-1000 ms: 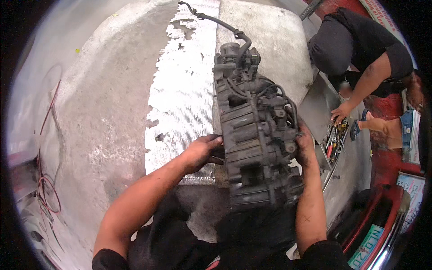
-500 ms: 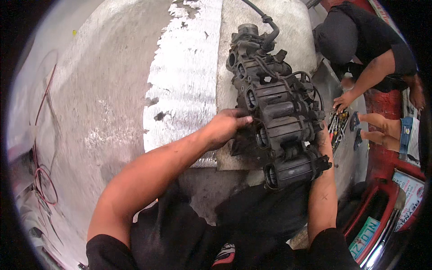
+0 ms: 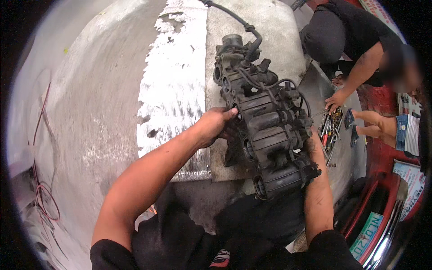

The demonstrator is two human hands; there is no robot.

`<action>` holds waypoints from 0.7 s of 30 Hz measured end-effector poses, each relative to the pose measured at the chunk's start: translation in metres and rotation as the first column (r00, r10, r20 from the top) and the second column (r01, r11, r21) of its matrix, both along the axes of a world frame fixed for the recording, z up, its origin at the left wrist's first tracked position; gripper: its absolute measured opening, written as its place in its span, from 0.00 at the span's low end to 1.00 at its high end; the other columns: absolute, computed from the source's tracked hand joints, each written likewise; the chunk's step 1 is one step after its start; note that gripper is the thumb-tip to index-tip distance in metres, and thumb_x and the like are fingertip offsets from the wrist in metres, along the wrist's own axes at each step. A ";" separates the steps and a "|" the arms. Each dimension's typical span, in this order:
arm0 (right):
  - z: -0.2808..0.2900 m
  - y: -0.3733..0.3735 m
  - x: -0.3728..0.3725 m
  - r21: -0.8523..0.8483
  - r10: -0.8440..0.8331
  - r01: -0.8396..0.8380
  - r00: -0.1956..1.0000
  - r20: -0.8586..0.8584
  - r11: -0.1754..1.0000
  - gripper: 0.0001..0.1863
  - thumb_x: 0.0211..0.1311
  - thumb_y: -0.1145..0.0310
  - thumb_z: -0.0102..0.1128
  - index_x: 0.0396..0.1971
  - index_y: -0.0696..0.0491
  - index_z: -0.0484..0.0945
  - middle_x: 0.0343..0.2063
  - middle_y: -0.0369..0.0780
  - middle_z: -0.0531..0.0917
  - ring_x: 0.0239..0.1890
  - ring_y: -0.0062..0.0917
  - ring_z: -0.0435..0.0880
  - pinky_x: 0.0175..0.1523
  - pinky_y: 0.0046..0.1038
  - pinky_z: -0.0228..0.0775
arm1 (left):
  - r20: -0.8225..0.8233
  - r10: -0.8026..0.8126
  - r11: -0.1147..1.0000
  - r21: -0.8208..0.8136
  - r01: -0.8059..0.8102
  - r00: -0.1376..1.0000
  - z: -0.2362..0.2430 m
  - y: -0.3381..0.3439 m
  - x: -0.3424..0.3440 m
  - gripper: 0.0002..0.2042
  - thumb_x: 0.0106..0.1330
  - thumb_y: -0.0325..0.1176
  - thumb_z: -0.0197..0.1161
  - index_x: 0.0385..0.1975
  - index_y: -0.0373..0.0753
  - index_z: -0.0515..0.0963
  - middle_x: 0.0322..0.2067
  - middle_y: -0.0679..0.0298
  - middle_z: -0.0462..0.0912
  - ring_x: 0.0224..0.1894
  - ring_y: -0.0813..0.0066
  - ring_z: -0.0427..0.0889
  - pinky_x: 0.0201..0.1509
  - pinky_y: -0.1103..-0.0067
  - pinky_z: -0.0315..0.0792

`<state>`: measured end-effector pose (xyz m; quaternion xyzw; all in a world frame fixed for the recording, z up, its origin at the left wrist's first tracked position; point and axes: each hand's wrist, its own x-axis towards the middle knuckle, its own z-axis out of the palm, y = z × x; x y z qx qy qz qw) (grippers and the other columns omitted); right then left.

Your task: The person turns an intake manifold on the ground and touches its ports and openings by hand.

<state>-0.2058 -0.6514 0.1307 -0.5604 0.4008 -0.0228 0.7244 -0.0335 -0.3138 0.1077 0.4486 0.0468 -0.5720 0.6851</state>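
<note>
Between the forearms, beside the silvery sheet, the ribbed manifold is clamped along its port edge by the left grip; the right grip's hold, hidden, cannot be told; heavy, stiff handling is expected; rigid body edges are best grasped, not the hose.

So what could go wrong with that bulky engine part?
The dark engine part sits tilted, with the left hand at its left side, so it might slip. That hand is bare, so the ridged edges could scrape it. The black hose sticking out at the far end could snag.
</note>
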 end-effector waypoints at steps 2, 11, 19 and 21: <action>-0.007 -0.003 -0.004 0.000 0.048 -0.048 0.999 0.025 0.999 0.27 0.64 0.65 0.54 0.63 0.57 0.71 0.54 0.41 0.80 0.51 0.28 0.80 0.55 0.33 0.73 | 0.030 -0.014 1.000 0.021 0.013 0.999 0.004 0.001 0.001 0.18 0.77 0.40 0.54 0.46 0.26 0.76 0.36 0.56 0.85 0.33 0.65 0.85 0.36 0.70 0.79; 0.028 0.040 0.014 -0.123 0.288 -0.281 0.957 0.036 0.952 0.33 0.58 0.74 0.56 0.67 0.57 0.68 0.57 0.40 0.80 0.55 0.25 0.79 0.60 0.28 0.70 | 0.030 -0.052 0.997 0.061 0.050 0.998 -0.010 0.004 0.004 0.19 0.77 0.38 0.53 0.53 0.25 0.72 0.42 0.50 0.84 0.39 0.57 0.87 0.42 0.63 0.83; 0.052 0.065 0.025 -0.179 0.139 -0.140 0.990 -0.021 0.974 0.30 0.59 0.79 0.58 0.65 0.58 0.71 0.56 0.41 0.81 0.54 0.27 0.80 0.59 0.28 0.72 | -0.067 -0.109 0.985 -0.144 0.098 0.992 -0.011 0.011 0.008 0.24 0.76 0.43 0.52 0.62 0.30 0.67 0.55 0.51 0.80 0.55 0.53 0.81 0.60 0.56 0.73; 0.052 0.081 0.032 -0.148 0.146 -0.139 0.988 0.041 0.979 0.30 0.59 0.80 0.57 0.65 0.59 0.71 0.56 0.42 0.81 0.54 0.28 0.80 0.60 0.28 0.71 | -0.071 -0.079 0.991 -0.118 0.071 0.994 -0.010 0.020 0.007 0.24 0.76 0.42 0.52 0.63 0.31 0.67 0.56 0.51 0.79 0.56 0.52 0.81 0.60 0.56 0.73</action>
